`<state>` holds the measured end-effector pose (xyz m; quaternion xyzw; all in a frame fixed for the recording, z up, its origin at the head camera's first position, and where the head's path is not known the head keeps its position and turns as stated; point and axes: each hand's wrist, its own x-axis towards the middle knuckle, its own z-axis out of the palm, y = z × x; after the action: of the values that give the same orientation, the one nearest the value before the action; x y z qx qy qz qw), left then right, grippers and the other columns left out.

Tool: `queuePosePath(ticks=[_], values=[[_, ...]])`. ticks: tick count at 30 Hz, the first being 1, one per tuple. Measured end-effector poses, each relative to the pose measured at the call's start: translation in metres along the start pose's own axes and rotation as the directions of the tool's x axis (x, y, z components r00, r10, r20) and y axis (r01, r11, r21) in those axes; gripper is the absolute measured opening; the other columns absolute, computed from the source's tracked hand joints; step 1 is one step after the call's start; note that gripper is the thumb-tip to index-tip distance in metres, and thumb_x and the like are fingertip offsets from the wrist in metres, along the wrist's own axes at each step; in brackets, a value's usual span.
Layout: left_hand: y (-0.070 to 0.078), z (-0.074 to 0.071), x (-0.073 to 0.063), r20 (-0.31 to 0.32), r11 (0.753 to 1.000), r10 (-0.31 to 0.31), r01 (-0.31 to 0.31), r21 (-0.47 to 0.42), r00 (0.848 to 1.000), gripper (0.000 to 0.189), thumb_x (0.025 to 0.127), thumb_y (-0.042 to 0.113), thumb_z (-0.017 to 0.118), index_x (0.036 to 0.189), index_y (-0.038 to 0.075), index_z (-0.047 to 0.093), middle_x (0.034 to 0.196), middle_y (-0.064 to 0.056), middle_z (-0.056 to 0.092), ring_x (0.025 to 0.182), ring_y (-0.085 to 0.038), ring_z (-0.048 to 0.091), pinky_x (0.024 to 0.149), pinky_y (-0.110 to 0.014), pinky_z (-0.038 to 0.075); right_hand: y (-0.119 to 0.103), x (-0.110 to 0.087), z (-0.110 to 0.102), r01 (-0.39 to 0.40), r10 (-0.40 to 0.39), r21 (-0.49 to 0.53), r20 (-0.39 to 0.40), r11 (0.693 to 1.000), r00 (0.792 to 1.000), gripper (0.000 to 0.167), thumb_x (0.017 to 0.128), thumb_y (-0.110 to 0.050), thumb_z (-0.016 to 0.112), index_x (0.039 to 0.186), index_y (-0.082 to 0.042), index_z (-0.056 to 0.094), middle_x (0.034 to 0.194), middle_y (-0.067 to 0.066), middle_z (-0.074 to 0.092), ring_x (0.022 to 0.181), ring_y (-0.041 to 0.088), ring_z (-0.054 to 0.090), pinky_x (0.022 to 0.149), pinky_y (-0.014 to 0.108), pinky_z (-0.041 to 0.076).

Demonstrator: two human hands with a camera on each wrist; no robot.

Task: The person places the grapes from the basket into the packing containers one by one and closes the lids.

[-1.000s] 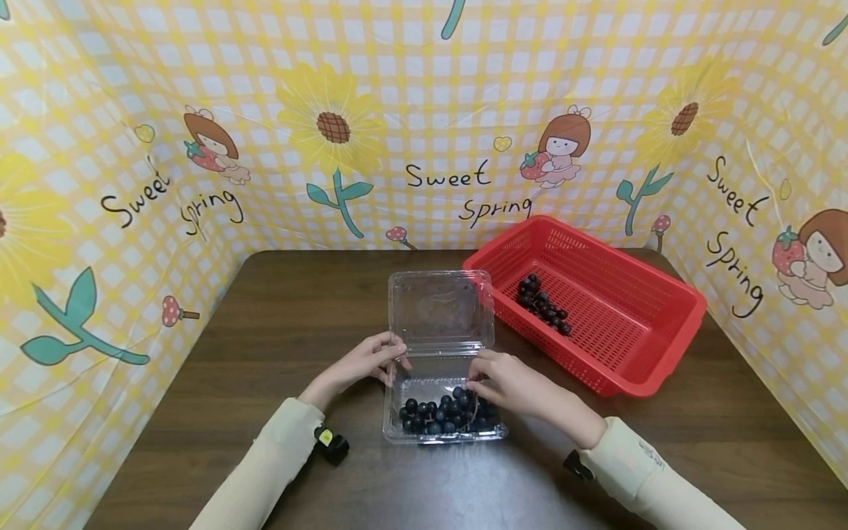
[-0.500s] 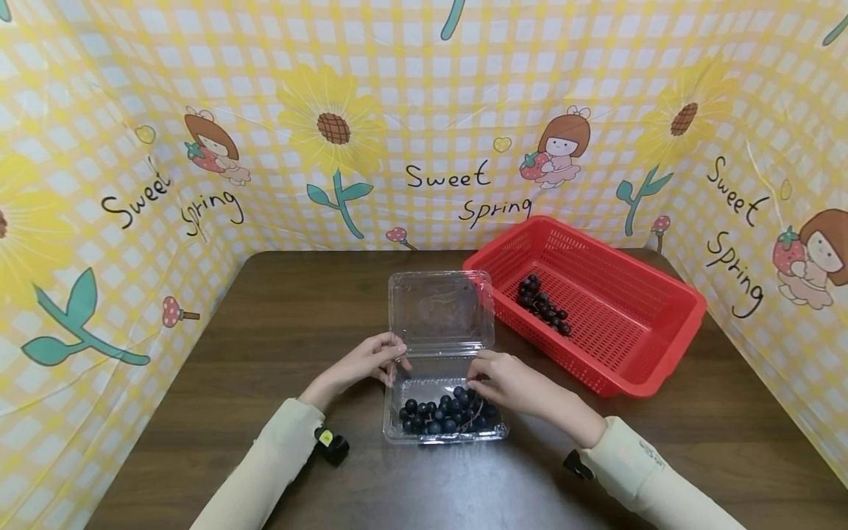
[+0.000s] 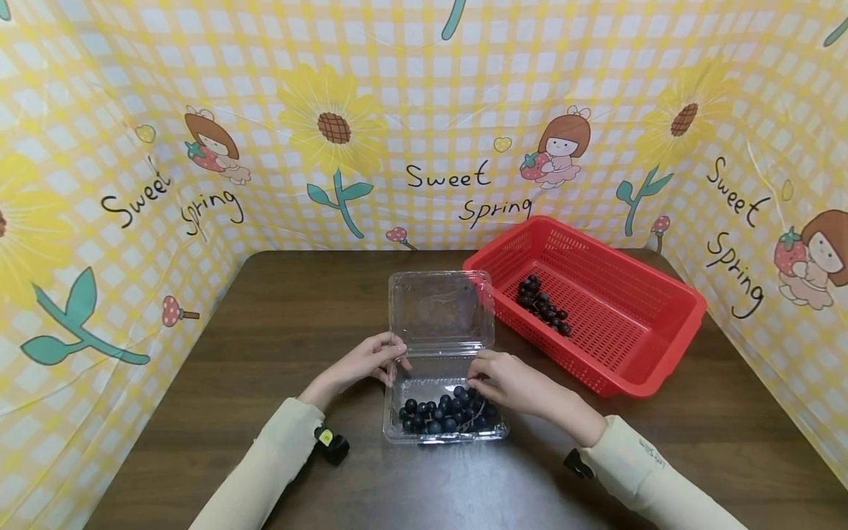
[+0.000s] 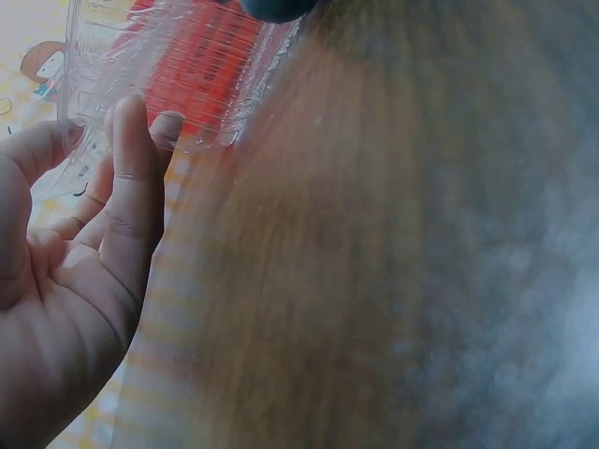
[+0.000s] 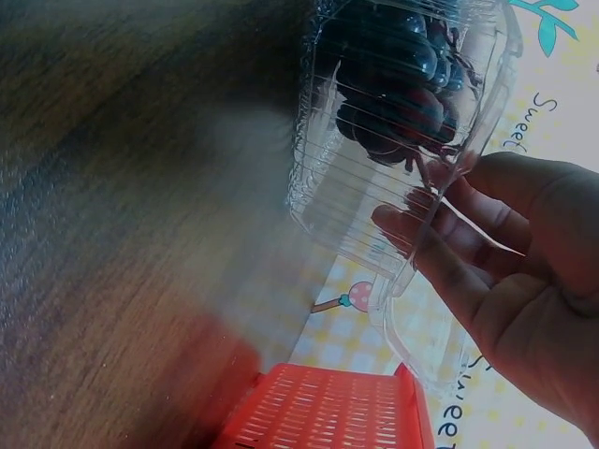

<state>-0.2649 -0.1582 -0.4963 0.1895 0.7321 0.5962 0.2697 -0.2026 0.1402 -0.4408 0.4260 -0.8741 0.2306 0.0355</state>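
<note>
A clear plastic clamshell box (image 3: 437,364) stands on the table with its lid (image 3: 440,309) raised. Dark grapes (image 3: 442,416) lie in a bunch along its near side, their thin stem showing at the right. My left hand (image 3: 371,361) grips the box's left rim near the hinge, thumb and fingers on either side of the plastic in the left wrist view. Over the box's right edge, my right hand (image 3: 506,379) pinches the bunch by its stem. In the right wrist view its fingertips (image 5: 398,224) are partly seen through or against the clear wall.
A red perforated basket (image 3: 662,338) stands at the back right, with another bunch of dark grapes (image 3: 543,305) in its left part. The raised lid overlaps the basket's left corner in view. Yellow checked cloth (image 3: 397,88) encloses the brown table (image 3: 298,309) on three sides.
The grape stem by my right hand has tilted lower and to the right, while the grapes shifted slightly. Both hands and the box stay almost where they were.
</note>
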Motion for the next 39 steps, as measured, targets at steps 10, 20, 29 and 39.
queuePosePath(ticks=[10,20,29,39], values=[[0.000,0.000,0.001,0.010,1.000,0.012,-0.012,-0.010,1.000,0.034,0.097,0.031,0.048,0.110,0.000,0.044,0.099,-0.019,0.066,0.059,-0.013,0.058,0.056,-0.031,0.055,0.001,0.000,0.000,0.025,-0.025,-0.005,-0.006,1.000,1.000,0.005,0.088,-0.012,0.064,0.085,-0.008,0.066,0.082,-0.003,0.058,0.073,0.004,0.057,0.067,0.017,0.050],[0.000,0.000,0.000,0.005,1.000,0.000,0.000,-0.010,1.000,0.033,0.097,0.032,0.049,0.110,0.002,0.045,0.099,-0.017,0.066,0.059,-0.014,0.058,0.056,-0.031,0.054,-0.003,-0.001,-0.002,0.032,-0.032,-0.025,0.001,0.999,0.999,0.007,0.089,-0.016,0.063,0.086,-0.010,0.066,0.083,-0.005,0.059,0.074,0.004,0.058,0.068,0.018,0.050],[-0.002,-0.001,0.000,0.010,1.000,0.018,-0.018,-0.016,1.000,0.032,0.097,0.031,0.048,0.109,0.001,0.045,0.099,-0.019,0.066,0.059,-0.014,0.058,0.056,-0.030,0.055,-0.006,0.002,-0.011,0.050,-0.051,-0.016,-0.050,0.999,0.997,0.006,0.088,-0.014,0.063,0.087,-0.009,0.066,0.084,-0.006,0.057,0.072,0.001,0.054,0.065,0.016,0.049],[0.003,0.001,-0.002,0.012,1.000,0.014,-0.014,-0.017,1.000,0.037,0.098,0.029,0.047,0.112,-0.004,0.043,0.103,-0.026,0.063,0.058,-0.013,0.058,0.055,-0.029,0.054,-0.009,0.006,-0.016,0.037,-0.038,-0.030,-0.047,0.999,0.998,0.006,0.089,-0.016,0.063,0.089,-0.012,0.067,0.085,-0.006,0.057,0.073,0.001,0.054,0.066,0.015,0.049]])
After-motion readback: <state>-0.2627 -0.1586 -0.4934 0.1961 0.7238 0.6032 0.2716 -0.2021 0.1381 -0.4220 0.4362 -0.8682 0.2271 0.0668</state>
